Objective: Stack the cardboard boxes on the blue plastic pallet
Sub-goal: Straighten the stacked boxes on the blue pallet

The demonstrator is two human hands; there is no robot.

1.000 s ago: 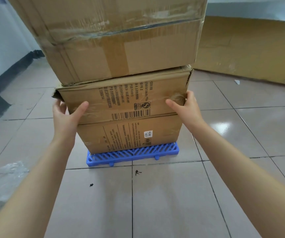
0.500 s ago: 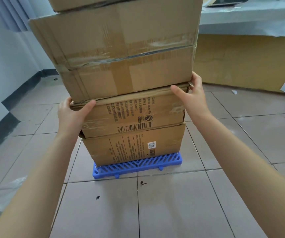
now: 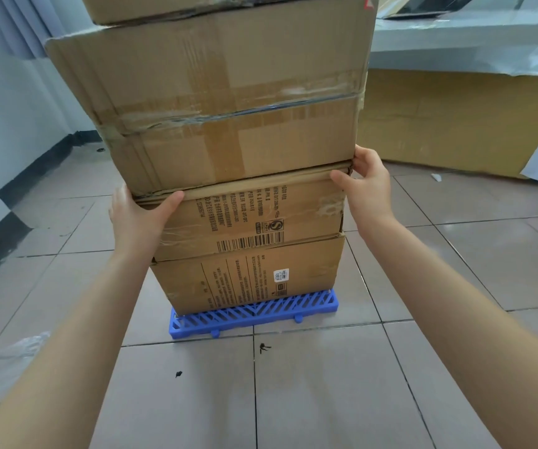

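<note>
A blue plastic pallet [image 3: 254,314] lies on the tiled floor with a stack of cardboard boxes on it. The bottom box [image 3: 251,277] carries a small white label. On it sits a barcode box [image 3: 254,218], then a large taped box [image 3: 222,102], and a further box [image 3: 196,4] is cut off by the top edge. My left hand [image 3: 138,218] clasps the barcode box's upper left corner, thumb along the seam under the taped box. My right hand [image 3: 369,186] grips its upper right corner, fingertips at the same seam.
A big flattened cardboard sheet [image 3: 455,118] leans against a grey counter [image 3: 468,40] at the back right. A white wall with a dark skirting [image 3: 12,189] runs along the left. Crumpled clear plastic [image 3: 5,358] lies on the floor at the near left.
Both hands have slid up the sides of the barcode box from mid-height to its top corners. The view has tilted up, and more of the upper stack shows.
</note>
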